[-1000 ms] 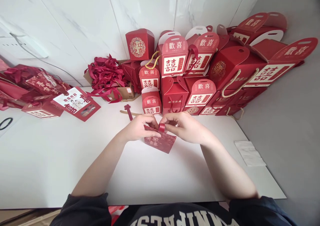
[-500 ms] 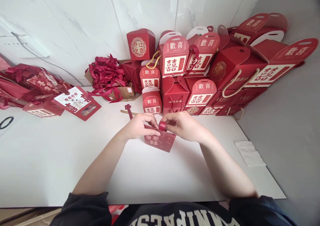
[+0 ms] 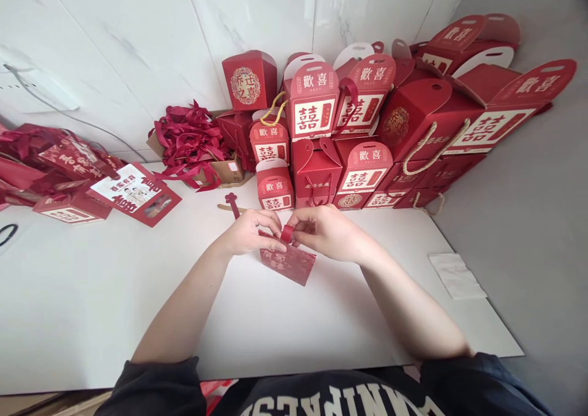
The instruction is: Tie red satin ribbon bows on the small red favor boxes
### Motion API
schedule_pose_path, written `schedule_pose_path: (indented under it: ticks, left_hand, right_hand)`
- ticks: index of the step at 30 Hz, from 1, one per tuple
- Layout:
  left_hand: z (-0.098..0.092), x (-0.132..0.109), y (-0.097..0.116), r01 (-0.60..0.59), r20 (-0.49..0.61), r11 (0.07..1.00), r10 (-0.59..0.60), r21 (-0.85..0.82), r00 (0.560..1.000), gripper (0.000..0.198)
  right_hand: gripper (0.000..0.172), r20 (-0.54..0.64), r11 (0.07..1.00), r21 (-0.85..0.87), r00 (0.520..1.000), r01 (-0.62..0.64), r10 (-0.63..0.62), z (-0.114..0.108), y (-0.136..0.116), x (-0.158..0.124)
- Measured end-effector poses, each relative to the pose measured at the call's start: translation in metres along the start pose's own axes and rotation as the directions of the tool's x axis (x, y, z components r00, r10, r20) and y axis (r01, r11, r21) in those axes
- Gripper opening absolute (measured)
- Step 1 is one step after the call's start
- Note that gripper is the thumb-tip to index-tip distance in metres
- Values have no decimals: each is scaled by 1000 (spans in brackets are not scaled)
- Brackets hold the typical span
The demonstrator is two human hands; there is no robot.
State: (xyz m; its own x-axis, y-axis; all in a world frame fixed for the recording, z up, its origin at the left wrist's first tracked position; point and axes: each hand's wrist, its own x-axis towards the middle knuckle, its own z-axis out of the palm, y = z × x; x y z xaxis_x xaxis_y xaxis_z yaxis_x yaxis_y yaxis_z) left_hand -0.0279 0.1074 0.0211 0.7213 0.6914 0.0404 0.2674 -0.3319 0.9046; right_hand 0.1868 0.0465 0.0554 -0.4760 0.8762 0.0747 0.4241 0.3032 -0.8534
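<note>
matt red card box (image 3: 288, 263), satin ribbon (image 3: 287, 233), smooth white table (image 3: 92, 293)

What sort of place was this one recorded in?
Probably a small gift-packing bench: stacked red gift boxes against a tiled wall, a carton of red ribbons, and the left hand holding a small red box while the right hand pinches its ribbon loop.

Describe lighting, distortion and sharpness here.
Head view: soft even daylight, faint shadows on the table beneath the left hand and right hand; wide-angle distortion stretches the stacked boxes at right; the small red box and ribbon loop look sharp.
</note>
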Motion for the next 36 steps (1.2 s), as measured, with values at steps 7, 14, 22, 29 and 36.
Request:
schedule_pose_path:
  ticks: [7, 14, 22, 29, 36]
  left_hand:
    - [1, 2, -7, 85, 18, 994, -84, -66, 996, 25]
    - [1, 0, -5, 159, 69, 980, -152, -119, 986, 23]
    - [0, 1, -2, 162, 89, 980, -153, -113, 984, 21]
    - [-1, 1, -2, 170, 108, 975, -155, -140, 982, 20]
    - [1, 1, -2, 198, 125, 962, -176, -191, 976, 24]
  right_hand:
    - [16, 8, 998, -43, 999, 48, -48, -7, -3, -3]
    - [18, 52, 984, -91, 988, 152, -148, -10, -2, -4]
    - [25, 113, 993, -49, 989, 107, -101, -14, -2, -5]
    - [18, 128, 996, -44, 989, 79, -73, -11, -1, -3]
    - [17, 119, 992, -86, 990, 87, -77, -11, 0, -2]
